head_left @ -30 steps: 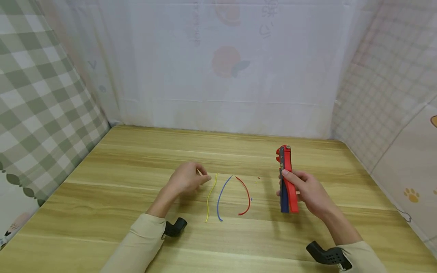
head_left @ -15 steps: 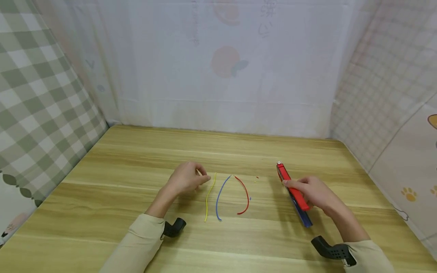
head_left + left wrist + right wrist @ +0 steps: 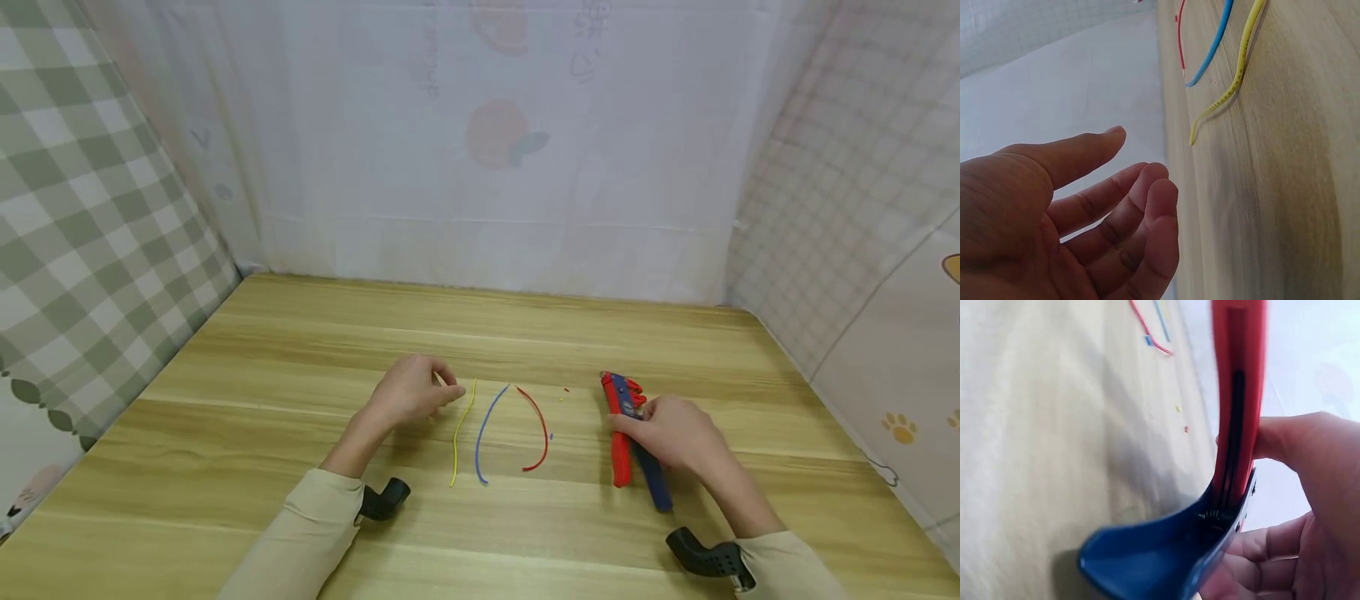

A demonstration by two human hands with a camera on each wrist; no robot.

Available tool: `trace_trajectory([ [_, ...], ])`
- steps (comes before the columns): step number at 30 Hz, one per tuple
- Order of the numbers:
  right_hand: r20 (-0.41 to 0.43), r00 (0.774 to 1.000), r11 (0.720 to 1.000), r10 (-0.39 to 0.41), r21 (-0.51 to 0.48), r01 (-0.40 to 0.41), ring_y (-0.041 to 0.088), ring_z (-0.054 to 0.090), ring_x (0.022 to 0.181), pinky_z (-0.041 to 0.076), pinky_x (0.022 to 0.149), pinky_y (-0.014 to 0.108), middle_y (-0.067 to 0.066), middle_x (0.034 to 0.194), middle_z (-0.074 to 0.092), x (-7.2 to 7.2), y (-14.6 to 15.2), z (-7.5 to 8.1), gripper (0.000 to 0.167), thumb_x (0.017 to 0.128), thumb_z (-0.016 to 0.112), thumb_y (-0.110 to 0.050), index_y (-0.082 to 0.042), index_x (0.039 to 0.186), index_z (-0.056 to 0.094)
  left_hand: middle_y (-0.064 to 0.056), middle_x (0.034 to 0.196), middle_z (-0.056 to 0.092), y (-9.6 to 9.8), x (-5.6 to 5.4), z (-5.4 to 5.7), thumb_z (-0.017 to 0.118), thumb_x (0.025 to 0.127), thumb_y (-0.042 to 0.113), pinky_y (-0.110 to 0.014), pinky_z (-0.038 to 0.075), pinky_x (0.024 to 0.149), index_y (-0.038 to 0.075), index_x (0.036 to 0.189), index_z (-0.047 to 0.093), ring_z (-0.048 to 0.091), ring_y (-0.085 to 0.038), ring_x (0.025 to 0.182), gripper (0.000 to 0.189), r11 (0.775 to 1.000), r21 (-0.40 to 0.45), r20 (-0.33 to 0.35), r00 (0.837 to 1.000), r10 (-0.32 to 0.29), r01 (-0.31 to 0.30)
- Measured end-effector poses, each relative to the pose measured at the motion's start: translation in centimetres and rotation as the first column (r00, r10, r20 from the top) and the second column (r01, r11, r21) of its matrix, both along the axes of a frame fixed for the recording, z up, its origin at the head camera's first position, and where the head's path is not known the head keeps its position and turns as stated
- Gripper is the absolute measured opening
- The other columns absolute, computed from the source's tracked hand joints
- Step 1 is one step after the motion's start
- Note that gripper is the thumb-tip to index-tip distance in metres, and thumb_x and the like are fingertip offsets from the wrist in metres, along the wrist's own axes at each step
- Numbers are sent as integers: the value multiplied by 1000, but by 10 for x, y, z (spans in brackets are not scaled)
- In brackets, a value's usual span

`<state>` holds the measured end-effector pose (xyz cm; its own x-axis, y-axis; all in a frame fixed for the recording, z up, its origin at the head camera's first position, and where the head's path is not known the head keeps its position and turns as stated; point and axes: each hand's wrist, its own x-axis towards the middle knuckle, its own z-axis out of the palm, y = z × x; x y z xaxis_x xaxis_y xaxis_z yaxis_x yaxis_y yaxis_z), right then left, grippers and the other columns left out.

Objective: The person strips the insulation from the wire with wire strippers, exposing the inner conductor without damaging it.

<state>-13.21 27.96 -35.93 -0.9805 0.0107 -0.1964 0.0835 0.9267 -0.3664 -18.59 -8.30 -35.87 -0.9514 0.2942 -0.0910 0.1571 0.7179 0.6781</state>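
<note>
My right hand (image 3: 678, 435) grips a red and blue pair of wire strippers (image 3: 621, 457) over the right part of the table. Its handles are spread apart and point toward me; in the right wrist view, thumb and fingers hold the tool near the pivot between the red handle (image 3: 1225, 419) and the blue one. My left hand (image 3: 408, 392) rests with loosely bent fingers beside the yellow wire (image 3: 456, 437), holding nothing. In the left wrist view a gap separates its thumb and fingertips. A curved blue wire (image 3: 479, 437) and a curved red wire (image 3: 546, 433) lie further right.
Tiny scraps lie between the red wire and the strippers: a blue one (image 3: 551, 437), a yellow one (image 3: 562, 399) and a red one (image 3: 567, 390). Cloth hangs behind the wooden table (image 3: 420, 533) and along both sides. Black wrist mounts (image 3: 384, 500) stick out from both sleeves.
The right hand has turned the strippers over and lowered them slightly; the handles, close together a second ago, now stand apart. The left hand and the wires stay where they were.
</note>
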Motion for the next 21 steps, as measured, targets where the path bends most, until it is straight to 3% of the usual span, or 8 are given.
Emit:
trace_trajectory([
  [7, -44, 998, 992, -41, 115, 46, 21, 53, 59, 38, 51, 34, 0, 63, 53, 1, -9, -5, 58, 88, 69, -65, -16, 65, 53, -7, 71, 73, 1, 1, 1, 74, 98, 26, -28, 49, 61, 8, 100, 77, 69, -19, 59, 18, 1000, -2, 8, 1000, -4, 4],
  [21, -95, 994, 984, -46, 165, 62, 23, 53, 58, 38, 47, 35, 3, 64, 54, 2, -20, -13, 56, 88, 69, -62, -15, 64, 53, -7, 71, 73, 1, 0, -1, 76, 97, 26, -28, 49, 61, 9, 99, 77, 66, -14, 57, 18, 1000, -9, 6, 1000, 4, -4],
])
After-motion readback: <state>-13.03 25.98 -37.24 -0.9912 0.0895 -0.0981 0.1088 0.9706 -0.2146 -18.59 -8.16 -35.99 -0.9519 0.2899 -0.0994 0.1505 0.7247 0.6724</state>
